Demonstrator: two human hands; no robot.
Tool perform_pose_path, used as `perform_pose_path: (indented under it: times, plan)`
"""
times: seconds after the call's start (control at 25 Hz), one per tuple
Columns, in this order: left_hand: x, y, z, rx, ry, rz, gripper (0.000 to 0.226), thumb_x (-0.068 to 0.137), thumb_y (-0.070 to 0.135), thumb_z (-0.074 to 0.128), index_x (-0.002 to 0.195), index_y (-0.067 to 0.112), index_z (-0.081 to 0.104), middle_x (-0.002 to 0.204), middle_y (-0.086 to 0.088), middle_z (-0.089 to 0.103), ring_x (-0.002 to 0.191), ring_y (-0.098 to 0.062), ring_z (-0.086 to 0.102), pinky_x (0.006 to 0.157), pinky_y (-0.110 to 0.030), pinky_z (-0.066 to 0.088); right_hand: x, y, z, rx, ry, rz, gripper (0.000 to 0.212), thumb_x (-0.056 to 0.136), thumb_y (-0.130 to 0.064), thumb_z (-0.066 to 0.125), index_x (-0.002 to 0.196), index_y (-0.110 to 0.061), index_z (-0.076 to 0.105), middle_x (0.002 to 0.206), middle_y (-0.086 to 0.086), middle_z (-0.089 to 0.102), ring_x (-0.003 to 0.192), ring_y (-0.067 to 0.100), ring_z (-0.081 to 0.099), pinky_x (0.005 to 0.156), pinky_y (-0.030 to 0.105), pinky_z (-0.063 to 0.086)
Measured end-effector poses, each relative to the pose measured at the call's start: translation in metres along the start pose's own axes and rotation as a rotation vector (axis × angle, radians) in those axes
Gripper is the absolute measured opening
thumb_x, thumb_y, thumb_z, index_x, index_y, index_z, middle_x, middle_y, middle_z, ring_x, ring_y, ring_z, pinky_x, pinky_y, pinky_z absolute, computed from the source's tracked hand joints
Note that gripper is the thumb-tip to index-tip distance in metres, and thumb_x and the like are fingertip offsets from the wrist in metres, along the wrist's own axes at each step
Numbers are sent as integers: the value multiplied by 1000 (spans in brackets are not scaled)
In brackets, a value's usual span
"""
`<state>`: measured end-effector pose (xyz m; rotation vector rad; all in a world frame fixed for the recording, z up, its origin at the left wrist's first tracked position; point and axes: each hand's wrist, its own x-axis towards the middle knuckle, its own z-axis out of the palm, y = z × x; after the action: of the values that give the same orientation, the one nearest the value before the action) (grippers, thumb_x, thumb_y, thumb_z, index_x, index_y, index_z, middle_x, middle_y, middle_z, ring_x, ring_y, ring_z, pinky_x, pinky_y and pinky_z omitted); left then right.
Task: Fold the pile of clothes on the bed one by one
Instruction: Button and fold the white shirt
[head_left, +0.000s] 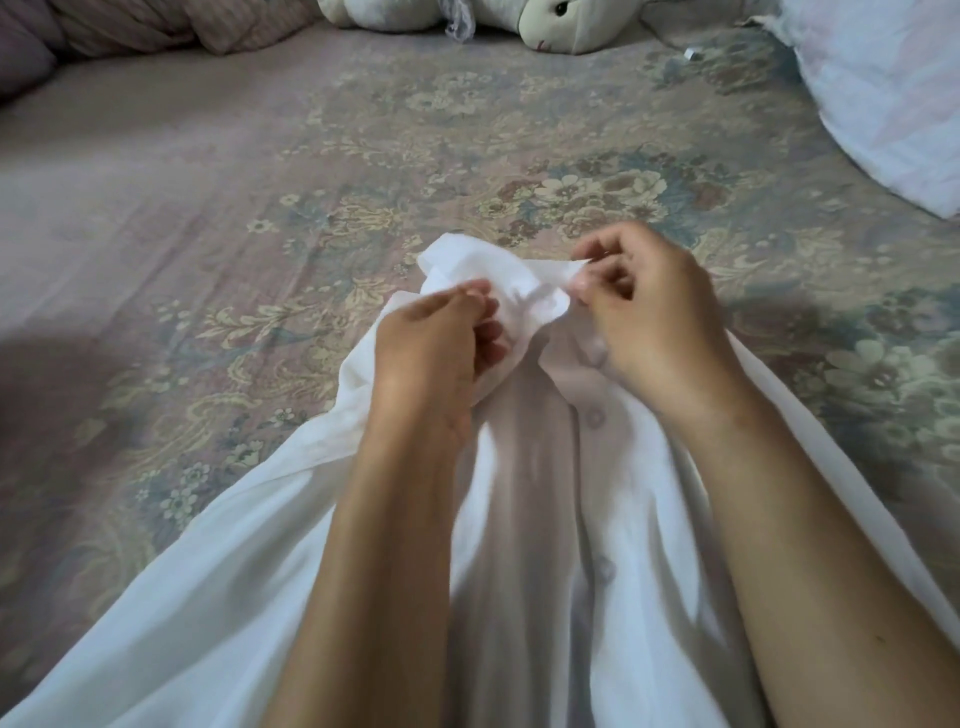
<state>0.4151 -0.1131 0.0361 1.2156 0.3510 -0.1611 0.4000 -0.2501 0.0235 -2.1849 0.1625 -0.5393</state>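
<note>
While the white shirt (519, 519) lies spread on the bed (208, 208) beneath both forearms, the hands go to work at its collar (488, 280). The left hand (441, 343) curls its fingers and thumb round the left side of the collar, and the right hand (649, 317) pinches the opposite collar tip between thumb and fingertip. Both hold cloth, nothing loose! That paired grip looks meant to pull the collar taut and square so the button strip (595, 418), running down just below the right hand, lies straight before any fold. The shirt front faces up, the buttons apparently done up, and the body fans out wide towards the person. Far beyond the hands a soft toy (566, 26) rests at the head of the bed, and a white pillow (883, 104) sits well off past the right hand. By my reading, folding proper is not yet begun.
</note>
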Motion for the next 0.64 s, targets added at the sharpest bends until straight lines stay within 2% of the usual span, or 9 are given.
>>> perform_pose_path:
  times: [0.08, 0.16, 0.24, 0.28, 0.36, 0.44, 0.56, 0.64]
  plan:
    - [2, 5, -9, 228, 122, 306, 13, 94, 7, 53, 93, 11, 65, 76, -1, 66, 59, -8, 57, 56, -20, 49, 6, 12, -15, -214, 18, 20, 27, 91, -5, 52, 114, -16, 61, 104, 2, 64, 98, 20, 59, 85, 31, 46]
    - [9, 1, -19, 639, 250, 536, 18, 93, 13, 53, 107, 12, 65, 99, -3, 68, 87, -12, 61, 80, -24, 46, 12, 28, -19, -426, -82, 70, 35, 93, -15, 53, 128, -13, 54, 125, 12, 55, 115, 32, 50, 96, 39, 41]
    - [22, -14, -29, 1037, 322, 521, 41, 90, 23, 57, 129, 14, 52, 128, -7, 57, 120, -24, 49, 102, -33, 32, 15, 39, -14, -537, -116, 179, 36, 93, -29, 55, 123, -10, 54, 124, 18, 52, 116, 38, 46, 95, 42, 38]
    - [24, -23, -32, 1169, 315, 479, 53, 88, 30, 59, 136, 16, 45, 136, -7, 51, 129, -26, 41, 108, -37, 23, 15, 43, -11, -519, -85, 225, 35, 92, -34, 56, 115, -7, 57, 120, 20, 54, 113, 38, 48, 91, 42, 40]
    - [24, -40, -32, 1276, 319, 494, 56, 86, 36, 59, 136, 17, 44, 138, -6, 49, 132, -25, 36, 110, -38, 15, 15, 43, -9, -442, -12, 277, 30, 91, -33, 57, 99, -5, 62, 108, 20, 62, 102, 37, 55, 78, 38, 43]
    - [25, -36, -24, 1268, 351, 500, 39, 89, 34, 56, 123, 15, 53, 128, -7, 55, 123, -28, 43, 101, -37, 23, 22, 43, -10, -450, -22, 278, 22, 93, -23, 55, 97, -2, 62, 105, 22, 64, 98, 37, 59, 71, 34, 39]
    - [37, 6, 0, 1160, 306, 521, 23, 95, 22, 49, 113, 8, 54, 118, -11, 57, 104, -34, 54, 79, -37, 35, 59, 36, -19, -519, -3, 230, 22, 95, -13, 51, 106, 4, 60, 115, 26, 60, 109, 40, 55, 81, 37, 42]
    - [53, 28, 16, 1182, 317, 562, 28, 97, 24, 46, 118, 7, 49, 123, -13, 54, 109, -35, 53, 81, -39, 38, 94, 27, -23, -538, 99, 184, 24, 96, -11, 48, 111, 4, 58, 119, 25, 57, 114, 39, 51, 88, 38, 41]
